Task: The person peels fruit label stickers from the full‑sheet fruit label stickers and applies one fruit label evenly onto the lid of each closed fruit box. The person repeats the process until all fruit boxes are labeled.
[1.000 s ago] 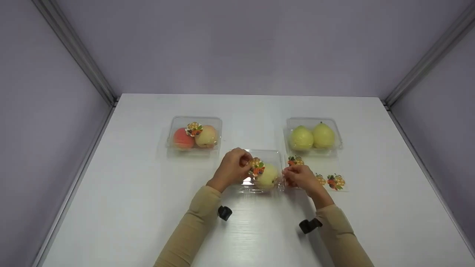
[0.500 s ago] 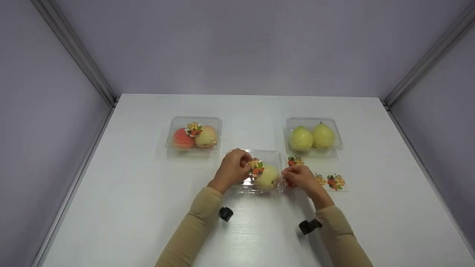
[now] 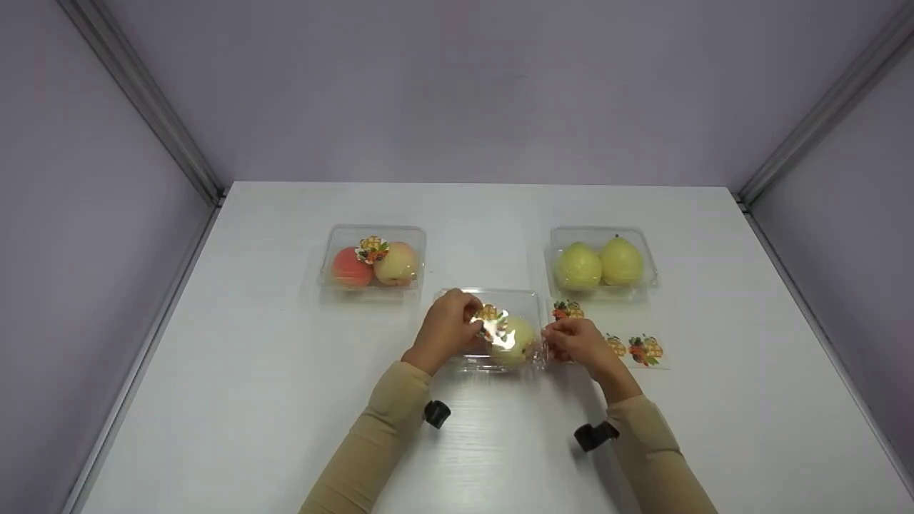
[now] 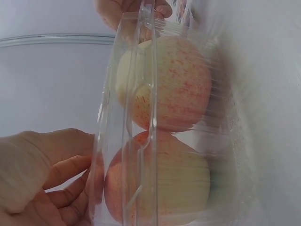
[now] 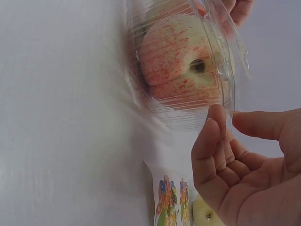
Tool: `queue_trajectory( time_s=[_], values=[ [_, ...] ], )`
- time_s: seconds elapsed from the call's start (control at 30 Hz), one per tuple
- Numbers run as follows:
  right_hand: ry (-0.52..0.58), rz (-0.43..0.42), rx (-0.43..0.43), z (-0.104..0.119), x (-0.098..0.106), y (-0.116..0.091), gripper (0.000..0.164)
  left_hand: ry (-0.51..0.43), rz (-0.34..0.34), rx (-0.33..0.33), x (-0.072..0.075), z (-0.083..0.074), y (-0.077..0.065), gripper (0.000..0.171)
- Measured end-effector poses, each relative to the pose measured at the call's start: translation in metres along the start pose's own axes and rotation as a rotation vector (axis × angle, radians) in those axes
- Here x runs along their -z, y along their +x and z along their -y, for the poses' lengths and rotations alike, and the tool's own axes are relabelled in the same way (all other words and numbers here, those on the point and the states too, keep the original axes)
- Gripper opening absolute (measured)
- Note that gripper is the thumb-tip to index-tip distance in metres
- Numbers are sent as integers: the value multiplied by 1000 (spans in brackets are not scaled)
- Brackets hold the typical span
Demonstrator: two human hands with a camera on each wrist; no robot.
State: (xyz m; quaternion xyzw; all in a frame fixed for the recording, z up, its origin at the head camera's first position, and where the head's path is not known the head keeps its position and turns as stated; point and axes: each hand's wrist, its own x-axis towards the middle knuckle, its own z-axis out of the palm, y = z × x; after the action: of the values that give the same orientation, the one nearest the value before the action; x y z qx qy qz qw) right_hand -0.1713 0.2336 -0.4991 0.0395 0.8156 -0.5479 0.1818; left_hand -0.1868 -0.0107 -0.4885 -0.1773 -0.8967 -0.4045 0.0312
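A clear plastic clamshell box (image 3: 525, 303) stands at the middle, its lid down over two pale yellow apples with red speckles; one apple (image 5: 178, 61) faces the right wrist camera. A colourful fruit sticker (image 3: 491, 321) lies over the lid, with a bright glare on it. At its left edge, my left hand (image 3: 444, 327) has its curled thumb and finger; in the left wrist view these fingers come right up to the lid. My right hand (image 3: 577, 340) pinches the right-hand rim of the box between thumb and fingertips, clear in the right wrist view.
Back left is another clear box (image 3: 410, 232) with a red and a pale fruit and a sticker on its lid. A box of two green pears (image 3: 621, 262) stands back right. The sheet of stickers (image 3: 660, 363) lies partly under my right forearm.
The glare has shifted from the lid onto the sticker, which sits very slightly further left. My left wrist has crept a little to the right; my right hand stays at the rim.
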Motion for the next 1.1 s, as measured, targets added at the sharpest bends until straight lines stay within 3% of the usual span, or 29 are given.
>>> queue_trajectory(
  time_s=[0.43,0.73,0.97,1.1],
  values=[
    [12,4,-4,3,-1,-2,31,86,-1,20,2,-8,-1,11],
    [-6,-7,1,0,-1,0,30,42,28,100,3,-10,-1,22],
    [6,-4,11,0,-1,0,32,42,5,64,4,-9,-3,22],
    [5,-8,1,0,-1,1,32,36,-8,50,5,-8,-3,34]
  ],
)
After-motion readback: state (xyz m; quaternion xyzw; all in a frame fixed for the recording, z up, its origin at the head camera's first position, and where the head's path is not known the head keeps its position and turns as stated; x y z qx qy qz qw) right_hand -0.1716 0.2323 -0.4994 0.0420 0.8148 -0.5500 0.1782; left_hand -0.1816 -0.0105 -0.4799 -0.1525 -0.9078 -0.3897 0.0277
